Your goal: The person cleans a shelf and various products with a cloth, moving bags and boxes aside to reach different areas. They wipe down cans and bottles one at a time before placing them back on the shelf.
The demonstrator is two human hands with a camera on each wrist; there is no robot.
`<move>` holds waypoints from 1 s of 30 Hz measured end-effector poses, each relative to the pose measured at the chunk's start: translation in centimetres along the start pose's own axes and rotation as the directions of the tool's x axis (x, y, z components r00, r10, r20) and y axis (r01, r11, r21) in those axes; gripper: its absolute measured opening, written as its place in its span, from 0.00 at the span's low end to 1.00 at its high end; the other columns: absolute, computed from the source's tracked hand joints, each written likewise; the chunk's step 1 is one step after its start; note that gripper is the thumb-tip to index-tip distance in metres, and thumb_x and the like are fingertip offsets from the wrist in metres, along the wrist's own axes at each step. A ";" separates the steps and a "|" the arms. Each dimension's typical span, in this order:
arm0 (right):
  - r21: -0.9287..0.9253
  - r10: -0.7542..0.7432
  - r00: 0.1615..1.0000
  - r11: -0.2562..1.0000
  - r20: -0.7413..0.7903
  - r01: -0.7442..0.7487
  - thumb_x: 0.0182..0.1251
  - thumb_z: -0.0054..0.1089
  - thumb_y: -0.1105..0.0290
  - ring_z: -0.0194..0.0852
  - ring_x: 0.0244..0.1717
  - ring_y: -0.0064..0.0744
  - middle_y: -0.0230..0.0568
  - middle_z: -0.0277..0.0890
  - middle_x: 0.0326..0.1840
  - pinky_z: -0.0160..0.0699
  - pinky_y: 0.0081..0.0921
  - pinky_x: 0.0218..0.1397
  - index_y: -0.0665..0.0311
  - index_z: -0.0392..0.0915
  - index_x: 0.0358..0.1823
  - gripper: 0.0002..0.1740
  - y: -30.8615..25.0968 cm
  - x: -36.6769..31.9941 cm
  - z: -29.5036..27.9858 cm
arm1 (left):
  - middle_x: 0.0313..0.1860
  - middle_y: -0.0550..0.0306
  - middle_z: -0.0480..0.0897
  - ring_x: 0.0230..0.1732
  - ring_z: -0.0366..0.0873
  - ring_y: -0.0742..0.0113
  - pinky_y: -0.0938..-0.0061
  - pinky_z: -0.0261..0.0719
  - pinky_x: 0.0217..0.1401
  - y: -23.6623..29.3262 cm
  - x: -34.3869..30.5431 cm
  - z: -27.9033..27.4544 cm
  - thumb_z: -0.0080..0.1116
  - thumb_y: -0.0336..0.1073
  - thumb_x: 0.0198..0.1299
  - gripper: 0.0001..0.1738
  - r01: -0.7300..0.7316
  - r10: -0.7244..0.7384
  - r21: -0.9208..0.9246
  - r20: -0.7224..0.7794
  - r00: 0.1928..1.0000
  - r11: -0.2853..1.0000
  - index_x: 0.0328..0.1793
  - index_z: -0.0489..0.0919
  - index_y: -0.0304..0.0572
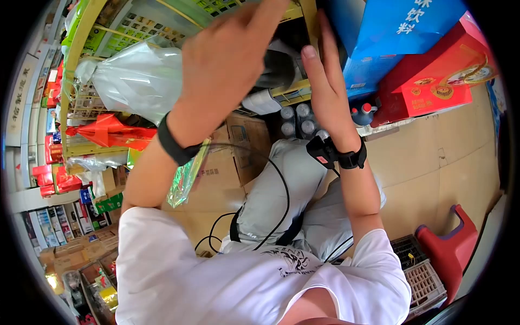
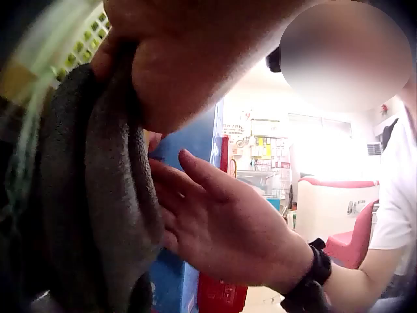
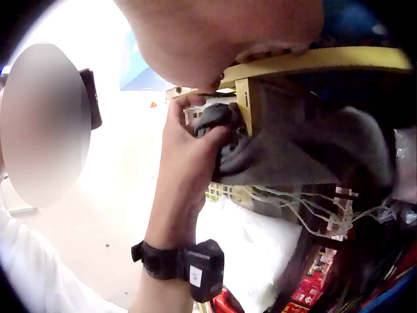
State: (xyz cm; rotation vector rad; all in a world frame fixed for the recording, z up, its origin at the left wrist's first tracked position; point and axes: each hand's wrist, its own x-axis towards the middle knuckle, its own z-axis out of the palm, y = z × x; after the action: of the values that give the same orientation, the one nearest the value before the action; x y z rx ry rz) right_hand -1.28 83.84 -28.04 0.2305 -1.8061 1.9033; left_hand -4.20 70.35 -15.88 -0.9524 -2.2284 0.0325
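Observation:
A dark grey cloth (image 1: 277, 69) (image 2: 120, 189) hangs at the yellow rack frame (image 1: 297, 89) (image 3: 326, 60). My left hand (image 1: 219, 67) (image 2: 189, 59) (image 3: 186, 153) grips the bunched cloth (image 3: 244, 153) beside a yellow upright, its thumb curled over the fabric. On the other side of the frame, my right hand (image 1: 329, 89) (image 2: 234, 225) (image 3: 228, 32) is raised with fingers extended, close to the blue box (image 1: 401, 27). In the left wrist view, the cloth hides some right fingertips; contact cannot be told.
A white plastic bag (image 1: 135, 78) and red bag (image 1: 111, 130) hang at the rack's left. Red boxes (image 1: 428, 81) stand right, cans (image 1: 307, 126) below. A cardboard box (image 1: 246, 143) lies near my knees; a red stool (image 1: 455, 244) stands lower right. A black cable (image 1: 281, 179) crosses my lap.

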 end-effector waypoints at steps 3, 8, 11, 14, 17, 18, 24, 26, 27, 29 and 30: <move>-0.033 -0.022 0.991 0.999 0.129 0.026 0.86 0.44 0.66 0.37 0.90 0.45 0.56 0.43 0.89 0.35 0.34 0.88 0.77 0.44 0.85 0.36 0.3 0.3 -0.3 | 0.39 0.53 0.88 0.32 0.87 0.54 0.65 0.84 0.32 0.2 0.9 1.3 0.56 0.25 0.63 0.16 -0.048 0.036 -0.078 -0.154 0.987 0.996 0.56 0.77 0.46; -0.052 -0.086 0.992 0.994 0.093 0.091 0.86 0.44 0.66 0.41 0.89 0.45 0.56 0.46 0.88 0.37 0.33 0.88 0.77 0.47 0.84 0.35 0.4 0.4 -0.1 | 0.36 0.53 0.86 0.31 0.87 0.53 0.64 0.84 0.32 0.2 0.7 1.7 0.57 0.26 0.60 0.19 0.009 -0.009 -0.041 0.001 1.000 0.999 0.59 0.76 0.46; 0.061 -0.034 0.993 0.998 0.112 0.027 0.86 0.44 0.66 0.42 0.89 0.44 0.56 0.47 0.88 0.37 0.33 0.88 0.77 0.48 0.84 0.35 0.6 0.5 -0.5 | 0.36 0.51 0.86 0.31 0.87 0.53 0.63 0.84 0.30 0.2 0.5 0.2 0.57 0.26 0.59 0.21 -0.026 0.025 0.024 0.030 0.999 0.999 0.60 0.75 0.45; 0.181 -0.030 0.994 0.983 0.110 0.010 0.85 0.45 0.67 0.42 0.89 0.43 0.56 0.47 0.88 0.38 0.33 0.88 0.77 0.49 0.84 0.34 0.9 0.6 -0.3 | 0.36 0.49 0.87 0.29 0.86 0.46 0.59 0.83 0.28 2.6 3.0 1.1 0.56 0.24 0.59 0.20 0.077 -0.083 0.055 0.106 0.991 0.995 0.59 0.75 0.44; 0.124 -0.055 0.994 0.991 0.098 0.043 0.85 0.45 0.67 0.43 0.88 0.42 0.56 0.48 0.88 0.38 0.32 0.88 0.77 0.49 0.84 0.34 0.8 0.6 -0.2 | 0.33 0.49 0.86 0.29 0.86 0.44 0.58 0.83 0.29 1.5 0.8 0.7 0.56 0.25 0.59 0.20 0.145 -0.162 0.144 0.117 0.980 0.979 0.59 0.75 0.46; 0.122 -0.052 0.994 0.992 0.092 0.040 0.85 0.45 0.67 0.43 0.88 0.42 0.56 0.48 0.88 0.38 0.32 0.88 0.77 0.49 0.84 0.34 0.5 0.5 -0.3 | 0.31 0.50 0.85 0.30 0.86 0.45 0.57 0.83 0.29 0.4 0.4 0.4 0.55 0.25 0.60 0.19 0.111 -0.111 0.012 0.079 0.991 0.994 0.59 0.75 0.47; 0.055 0.010 0.996 0.998 0.087 -0.014 0.85 0.45 0.67 0.41 0.89 0.45 0.59 0.46 0.88 0.37 0.34 0.88 0.78 0.48 0.84 0.35 -1.7 0.6 -0.1 | 0.33 0.50 0.86 0.29 0.86 0.45 0.56 0.84 0.31 1.9 1.9 1.4 0.55 0.26 0.60 0.18 0.095 -0.095 -0.009 0.027 0.995 0.995 0.57 0.76 0.47; 0.052 -0.024 0.995 0.998 0.096 0.019 0.85 0.46 0.66 0.40 0.89 0.45 0.59 0.45 0.88 0.37 0.34 0.88 0.78 0.47 0.84 0.36 0.0 0.5 -0.3 | 0.36 0.52 0.86 0.31 0.86 0.47 0.57 0.84 0.31 1.7 1.2 0.3 0.56 0.25 0.58 0.21 0.144 -0.154 0.090 0.117 0.981 0.985 0.59 0.76 0.47; 0.052 -0.057 0.993 0.997 0.102 0.052 0.85 0.46 0.66 0.40 0.89 0.46 0.59 0.45 0.88 0.37 0.35 0.88 0.78 0.46 0.84 0.36 0.7 0.5 -0.4 | 0.36 0.52 0.86 0.31 0.86 0.47 0.57 0.84 0.31 1.6 0.9 0.2 0.56 0.25 0.58 0.21 0.140 -0.150 0.088 0.116 0.982 0.986 0.59 0.76 0.47; 0.034 -0.034 0.994 0.999 0.099 0.031 0.85 0.47 0.65 0.40 0.89 0.46 0.59 0.44 0.89 0.37 0.34 0.88 0.78 0.46 0.84 0.37 -0.6 0.4 -0.5 | 0.37 0.52 0.85 0.32 0.86 0.48 0.56 0.84 0.31 1.4 0.9 -0.3 0.57 0.25 0.57 0.23 0.089 -0.099 0.093 0.107 0.989 0.992 0.61 0.76 0.48; 0.016 -0.016 0.993 1.000 0.116 0.014 0.85 0.48 0.64 0.40 0.89 0.46 0.59 0.44 0.89 0.37 0.34 0.88 0.78 0.45 0.84 0.38 -1.2 0.4 -0.4 | 0.37 0.51 0.85 0.32 0.86 0.47 0.56 0.83 0.31 2.1 1.5 0.1 0.57 0.25 0.57 0.22 0.076 -0.090 0.117 0.114 0.989 0.990 0.59 0.76 0.47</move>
State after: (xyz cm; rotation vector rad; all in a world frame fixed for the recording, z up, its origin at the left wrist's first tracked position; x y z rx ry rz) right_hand -0.98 84.27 -26.86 0.3661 -1.8598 1.9300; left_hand -3.69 72.83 -15.67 -0.8147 -2.3468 0.1800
